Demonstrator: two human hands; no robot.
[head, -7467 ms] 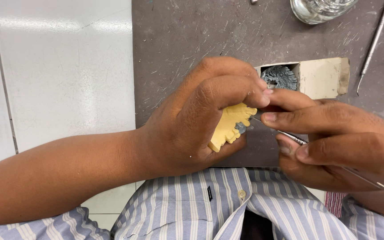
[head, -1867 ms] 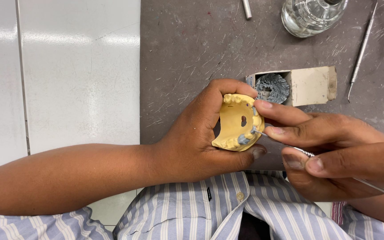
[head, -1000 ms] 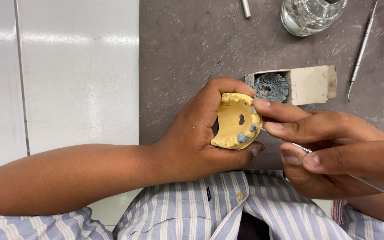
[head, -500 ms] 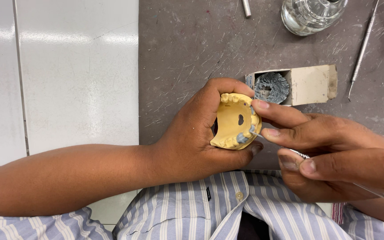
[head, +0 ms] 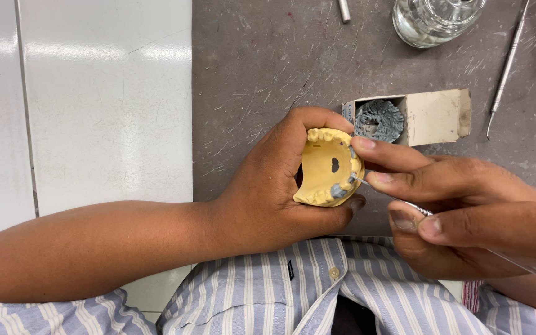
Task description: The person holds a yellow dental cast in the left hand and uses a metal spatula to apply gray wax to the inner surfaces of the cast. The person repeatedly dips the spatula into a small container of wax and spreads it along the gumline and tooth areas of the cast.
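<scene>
The grey, scratched tabletop (head: 268,74) fills the upper right of the view, with white tiles (head: 94,105) to its left. The person's striped shirt (head: 317,291) runs along the bottom edge. The left hand (head: 268,192) is raised above the near edge of the tabletop, its fingers (head: 308,118) curled around a yellow dental cast (head: 327,167), thumb under it, tooth side up. The right hand (head: 466,211) pinches a thin metal tool (head: 522,263) between thumb and forefinger; its tip touches the grey wax teeth (head: 341,188) on the cast's right edge. Behind the hands an open cardboard box (head: 432,115) lies on its side with a grey lump (head: 378,121) in its mouth. A glass jar (head: 432,22) stands at the top edge, a second metal tool (head: 507,65) lies to its right, and a white stick (head: 344,10) lies to its left.
</scene>
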